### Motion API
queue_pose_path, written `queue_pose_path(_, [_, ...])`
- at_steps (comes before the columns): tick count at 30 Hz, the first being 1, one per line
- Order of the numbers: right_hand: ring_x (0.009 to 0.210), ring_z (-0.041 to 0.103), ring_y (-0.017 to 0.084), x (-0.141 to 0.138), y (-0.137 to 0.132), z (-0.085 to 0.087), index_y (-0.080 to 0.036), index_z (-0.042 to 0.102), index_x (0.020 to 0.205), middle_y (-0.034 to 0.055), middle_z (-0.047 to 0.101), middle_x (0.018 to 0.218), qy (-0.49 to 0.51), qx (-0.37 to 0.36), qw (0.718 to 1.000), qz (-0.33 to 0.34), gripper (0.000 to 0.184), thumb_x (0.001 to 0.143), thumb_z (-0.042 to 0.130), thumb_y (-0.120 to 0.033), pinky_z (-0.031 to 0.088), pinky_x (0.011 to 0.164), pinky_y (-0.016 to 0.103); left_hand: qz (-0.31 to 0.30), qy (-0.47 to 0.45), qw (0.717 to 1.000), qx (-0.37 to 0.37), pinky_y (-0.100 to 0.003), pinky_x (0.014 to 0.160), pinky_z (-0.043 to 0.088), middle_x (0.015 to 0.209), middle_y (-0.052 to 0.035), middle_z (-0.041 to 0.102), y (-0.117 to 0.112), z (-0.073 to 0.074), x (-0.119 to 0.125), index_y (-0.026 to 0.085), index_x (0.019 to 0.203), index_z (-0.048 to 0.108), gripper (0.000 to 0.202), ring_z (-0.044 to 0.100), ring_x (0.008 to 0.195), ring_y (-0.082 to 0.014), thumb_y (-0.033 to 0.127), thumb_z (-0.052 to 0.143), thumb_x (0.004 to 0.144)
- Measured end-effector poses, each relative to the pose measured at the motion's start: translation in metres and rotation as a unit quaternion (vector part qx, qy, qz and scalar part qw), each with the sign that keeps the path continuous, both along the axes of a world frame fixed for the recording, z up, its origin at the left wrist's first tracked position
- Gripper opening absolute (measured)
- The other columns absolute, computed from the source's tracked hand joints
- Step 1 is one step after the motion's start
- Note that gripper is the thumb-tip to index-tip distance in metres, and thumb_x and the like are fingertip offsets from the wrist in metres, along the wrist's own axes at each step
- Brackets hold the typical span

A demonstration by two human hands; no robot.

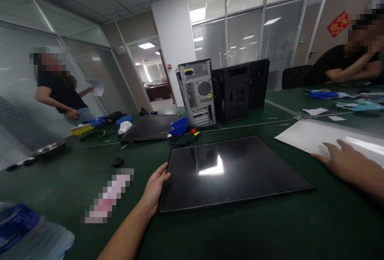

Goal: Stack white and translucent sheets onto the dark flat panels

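Note:
A flat black glossy panel (234, 172) lies face up on the green table (210, 232) in front of me. My left hand (155, 188) rests against the panel's left edge, thumb on top, fingers curled along the rim. My right hand (345, 162) lies flat with spread fingers on a white sheet (318, 136) to the right of the panel and holds nothing.
Behind the panel stand a grey computer tower (198, 92) and a black tower (240, 90), with a blue object and cables (181, 130) beside a second dark panel (151, 127). A water bottle (21, 232) is at the near left. One person stands at the far left, another sits at the far right.

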State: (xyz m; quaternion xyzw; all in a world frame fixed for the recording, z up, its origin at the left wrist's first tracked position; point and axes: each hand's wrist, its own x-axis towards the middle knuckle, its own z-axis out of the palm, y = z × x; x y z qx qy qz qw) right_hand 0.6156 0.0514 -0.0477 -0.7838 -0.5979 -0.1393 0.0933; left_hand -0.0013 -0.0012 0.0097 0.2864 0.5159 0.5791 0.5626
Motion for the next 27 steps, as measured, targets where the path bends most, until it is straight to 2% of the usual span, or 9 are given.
queue_pose_path(1, [0.119,0.045,0.041,-0.001,-0.002,0.003,-0.013,0.047,0.133,0.0257,0.034,0.142,0.007,-0.015,1.000,0.006,0.074,0.085,0.027,-0.066,0.040,0.087,0.054,0.004,0.005,1.000,-0.006,-0.035,0.085,0.053,0.123,-0.0143,0.065,0.000,0.000,0.001,0.020,0.139,0.042,0.065,0.069,0.097,-0.0222,0.005,0.056,0.078])
queue_pose_path(3, [0.112,0.051,0.036,-0.010,-0.007,0.011,-0.018,0.052,0.129,0.0207,0.043,0.137,0.009,-0.036,0.999,0.024,0.060,0.088,0.029,-0.055,0.042,0.084,0.049,0.000,0.012,1.000,-0.006,-0.036,0.085,0.053,0.123,-0.0142,0.065,-0.001,0.000,0.002,0.020,0.140,0.042,0.065,0.069,0.096,-0.0226,0.005,0.056,0.078])
queue_pose_path(6, [0.095,0.059,0.029,-0.025,-0.013,0.026,-0.020,0.058,0.120,0.0179,0.059,0.117,0.012,-0.053,0.998,0.045,0.046,0.089,0.032,-0.040,0.043,0.075,0.041,-0.013,0.017,1.000,0.003,-0.037,0.085,0.053,0.123,-0.0138,0.064,-0.003,0.000,0.001,0.021,0.140,0.041,0.067,0.069,0.096,-0.0223,0.004,0.057,0.077])
queue_pose_path(10, [0.076,0.060,0.029,-0.039,-0.025,0.043,-0.021,0.062,0.110,0.0179,0.064,0.100,0.023,-0.051,0.998,0.028,0.045,0.089,0.030,-0.046,0.039,0.059,0.038,-0.021,0.012,1.000,0.014,-0.036,0.086,0.053,0.126,-0.0132,0.063,-0.004,0.000,0.000,0.021,0.137,0.044,0.064,0.068,0.098,-0.0220,0.004,0.057,0.077])
queue_pose_path(14, [0.083,0.061,0.028,-0.057,-0.040,0.059,-0.023,0.061,0.109,0.0150,0.064,0.103,0.026,-0.028,0.998,0.046,0.047,0.089,0.030,-0.052,0.038,0.058,0.034,-0.023,0.010,1.000,0.018,-0.035,0.086,0.053,0.126,-0.0121,0.063,-0.004,-0.001,-0.001,0.021,0.133,0.048,0.060,0.068,0.098,-0.0218,0.005,0.058,0.076])
queue_pose_path(17, [0.086,0.061,0.025,-0.087,-0.051,0.070,-0.022,0.060,0.109,0.0124,0.064,0.105,0.021,0.025,0.995,0.095,0.047,0.091,0.030,-0.053,0.039,0.058,0.032,-0.025,0.007,1.000,0.019,-0.036,0.085,0.053,0.126,-0.0112,0.063,-0.004,-0.001,-0.001,0.021,0.131,0.050,0.059,0.069,0.095,-0.0215,0.006,0.059,0.075])
queue_pose_path(20, [0.084,0.062,0.022,-0.131,-0.064,0.074,-0.023,0.063,0.109,0.0085,0.065,0.105,0.026,0.055,0.978,0.198,0.043,0.091,0.034,-0.051,0.046,0.064,0.033,-0.021,0.007,1.000,0.013,-0.036,0.084,0.054,0.125,-0.0107,0.064,-0.004,-0.001,-0.002,0.022,0.130,0.051,0.058,0.069,0.092,-0.0208,0.006,0.060,0.075])
queue_pose_path(24, [0.105,0.059,0.020,-0.183,-0.077,0.071,-0.029,0.058,0.123,0.0041,0.061,0.121,0.058,-0.004,0.924,0.379,0.045,0.089,0.041,-0.053,0.048,0.090,0.037,-0.017,0.031,0.999,0.012,-0.034,0.084,0.054,0.121,-0.0102,0.066,-0.002,-0.005,-0.005,0.022,0.129,0.054,0.056,0.069,0.094,-0.0206,0.008,0.062,0.075])
queue_pose_path(27, [0.116,0.053,0.024,-0.201,-0.081,0.065,-0.029,0.057,0.125,0.0045,0.057,0.128,0.044,-0.005,0.929,0.369,0.049,0.089,0.040,-0.057,0.043,0.099,0.046,-0.016,0.053,0.998,0.011,-0.035,0.085,0.053,0.120,-0.0101,0.067,0.000,-0.008,-0.007,0.023,0.127,0.057,0.053,0.068,0.097,-0.0215,0.011,0.064,0.075])
